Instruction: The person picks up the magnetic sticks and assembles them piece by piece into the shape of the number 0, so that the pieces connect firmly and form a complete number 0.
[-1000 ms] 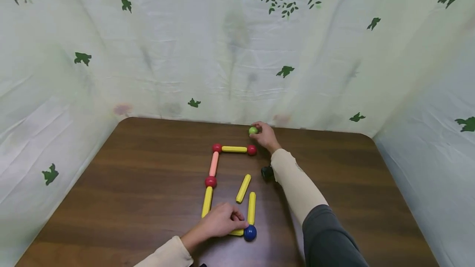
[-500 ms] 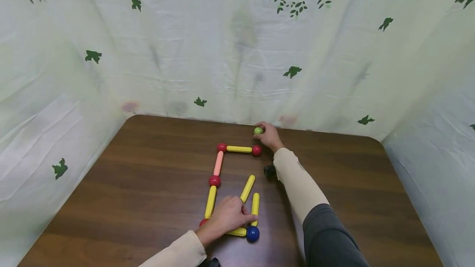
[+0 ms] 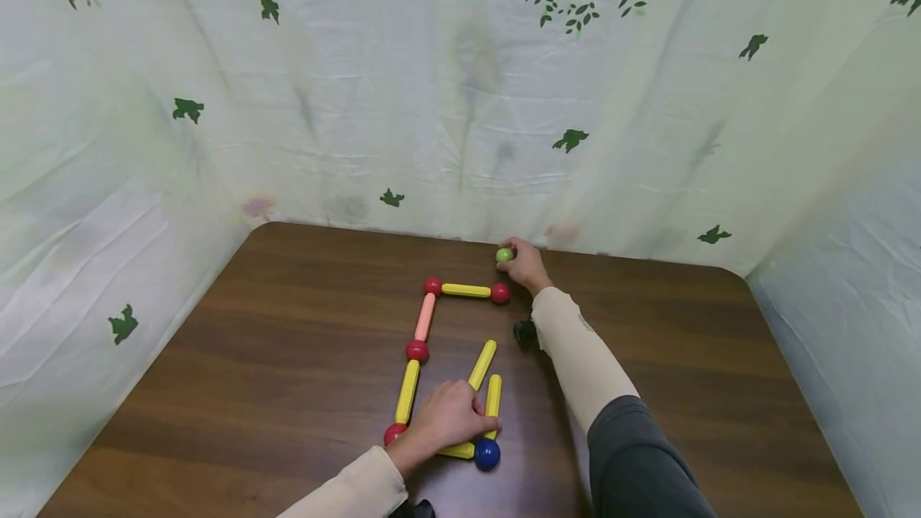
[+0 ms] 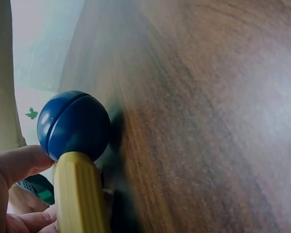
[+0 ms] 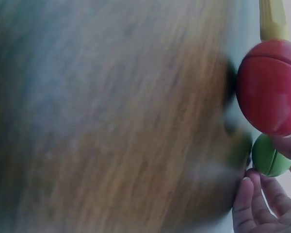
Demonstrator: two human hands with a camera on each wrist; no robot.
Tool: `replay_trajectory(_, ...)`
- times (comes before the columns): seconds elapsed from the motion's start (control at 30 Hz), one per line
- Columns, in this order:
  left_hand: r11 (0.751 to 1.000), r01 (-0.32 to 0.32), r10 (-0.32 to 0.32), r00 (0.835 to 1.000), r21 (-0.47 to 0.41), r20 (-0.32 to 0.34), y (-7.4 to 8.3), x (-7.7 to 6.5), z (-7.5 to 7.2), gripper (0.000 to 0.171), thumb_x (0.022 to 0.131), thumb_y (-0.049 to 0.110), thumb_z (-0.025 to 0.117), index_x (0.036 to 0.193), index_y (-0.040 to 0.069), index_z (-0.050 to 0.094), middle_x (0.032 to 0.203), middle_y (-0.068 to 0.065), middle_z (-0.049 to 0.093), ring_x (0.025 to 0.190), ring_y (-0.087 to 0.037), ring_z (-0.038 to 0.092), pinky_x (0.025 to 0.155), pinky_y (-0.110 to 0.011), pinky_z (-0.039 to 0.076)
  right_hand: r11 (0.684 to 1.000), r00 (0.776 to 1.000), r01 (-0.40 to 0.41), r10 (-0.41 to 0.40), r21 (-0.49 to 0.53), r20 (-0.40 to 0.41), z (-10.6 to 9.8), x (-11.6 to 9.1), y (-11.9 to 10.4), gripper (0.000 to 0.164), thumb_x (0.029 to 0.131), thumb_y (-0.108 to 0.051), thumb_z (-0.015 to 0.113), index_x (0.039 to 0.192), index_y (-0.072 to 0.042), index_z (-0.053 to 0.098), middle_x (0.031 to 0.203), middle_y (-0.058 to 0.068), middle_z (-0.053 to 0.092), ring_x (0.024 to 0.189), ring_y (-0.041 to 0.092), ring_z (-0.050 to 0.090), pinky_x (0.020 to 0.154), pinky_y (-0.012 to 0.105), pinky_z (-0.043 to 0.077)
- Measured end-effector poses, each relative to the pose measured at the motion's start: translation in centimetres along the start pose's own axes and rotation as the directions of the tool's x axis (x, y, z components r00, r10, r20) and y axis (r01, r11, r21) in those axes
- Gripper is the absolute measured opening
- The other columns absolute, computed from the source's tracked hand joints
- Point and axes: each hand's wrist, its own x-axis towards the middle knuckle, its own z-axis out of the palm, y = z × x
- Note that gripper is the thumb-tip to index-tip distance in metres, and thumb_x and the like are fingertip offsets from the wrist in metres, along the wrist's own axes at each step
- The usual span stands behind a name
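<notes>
At the front of the table, my left hand point(image 3: 449, 418) has its thumb across the yellow stick point(image 3: 492, 396) that runs from the blue ball point(image 3: 487, 454), its fingers curled beside it. In the left wrist view the thumb lies close to the blue ball point(image 4: 73, 126), above another yellow stick point(image 4: 80, 194) joined to it. Near the back edge my right hand point(image 3: 527, 266) pinches a green ball point(image 3: 504, 256). In the right wrist view the green ball point(image 5: 270, 156) appears just below a red ball point(image 5: 271, 87).
Red balls point(image 3: 417, 351) link a pink stick point(image 3: 425, 316) and yellow sticks point(image 3: 466, 291) in an open outline on the brown table point(image 3: 288, 326). A loose yellow stick point(image 3: 484, 362) lies inside it. White leaf-patterned cloth point(image 3: 345, 102) hangs behind.
My left thumb has moved from the blue ball up onto the yellow stick above it. The right hand keeps the green ball near the back edge. The head view has shifted slightly.
</notes>
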Motion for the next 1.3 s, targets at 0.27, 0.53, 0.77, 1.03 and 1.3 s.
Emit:
replay_trajectory(0.27, 0.977, 0.061, -0.049, 0.997, -0.205, 0.066, -0.2, -0.1, -0.2, 0.027, 0.075, 0.03, 0.081, 0.06, 0.014, 0.065, 0.049, 0.007, 0.056, 0.043, -0.007, 0.053, 0.042, -0.02, 0.036, 1.0, 1.0, -0.004, 0.004, 0.018, 0.0, -0.8, -0.5, 0.1, 0.037, 0.088, -0.009, 0.069, 0.123, -0.004, 0.06, 0.127, 0.022, 0.053, 0.114, 0.033, 0.051, 0.097, 0.043, 0.042)
replay_trajectory(0.53, 0.932, 0.116, -0.08, 0.99, -0.344, 0.117, -0.4, -0.2, 0.0, 0.022, 0.077, 0.024, 0.082, 0.075, 0.009, 0.066, 0.058, 0.002, 0.062, 0.045, -0.007, 0.056, 0.045, -0.021, 0.045, 0.998, 0.999, 0.035, -0.036, 0.057, 0.028, -2.0, -3.0, 0.3, 0.039, 0.089, -0.011, 0.069, 0.125, -0.001, 0.058, 0.122, 0.021, 0.059, 0.1, 0.03, 0.059, 0.082, 0.037, 0.05)
replay_trajectory(0.77, 0.919, 0.1, -0.057, 0.991, -0.382, 0.121, -0.4, -0.2, 0.0, 0.021, 0.078, 0.022, 0.08, 0.08, 0.007, 0.066, 0.06, 0.0, 0.064, 0.044, -0.007, 0.055, 0.046, -0.021, 0.045, 0.989, 0.997, 0.03, -0.04, 0.145, 0.063, -2.6, -6.3, 1.7, 0.036, 0.091, -0.016, 0.067, 0.122, -0.002, 0.054, 0.118, 0.019, 0.059, 0.085, 0.026, 0.063, 0.07, 0.032, 0.052)
replay_trajectory(1.03, 0.913, 0.104, -0.059, 0.991, -0.395, 0.123, -0.8, -0.2, 0.0, 0.023, 0.079, 0.022, 0.08, 0.082, 0.005, 0.065, 0.062, 0.0, 0.065, 0.046, -0.008, 0.056, 0.047, -0.021, 0.046, 0.955, 0.995, 0.041, -0.067, 0.293, 0.079, -2.4, -10.4, 2.5, 0.033, 0.09, -0.01, 0.068, 0.118, 0.003, 0.057, 0.111, 0.018, 0.061, 0.089, 0.024, 0.064, 0.075, 0.037, 0.055)
replay_trajectory(1.3, 0.922, 0.092, -0.047, 0.991, -0.376, 0.127, -0.4, -0.2, -0.2, 0.022, 0.079, 0.023, 0.08, 0.083, 0.006, 0.066, 0.06, 0.0, 0.064, 0.046, -0.008, 0.054, 0.046, -0.021, 0.043, 0.916, 0.978, 0.041, -0.119, 0.4, 0.171, -2.0, -13.7, 3.1, 0.031, 0.092, -0.006, 0.063, 0.119, 0.008, 0.057, 0.101, 0.019, 0.065, 0.082, 0.022, 0.065, 0.073, 0.037, 0.056)
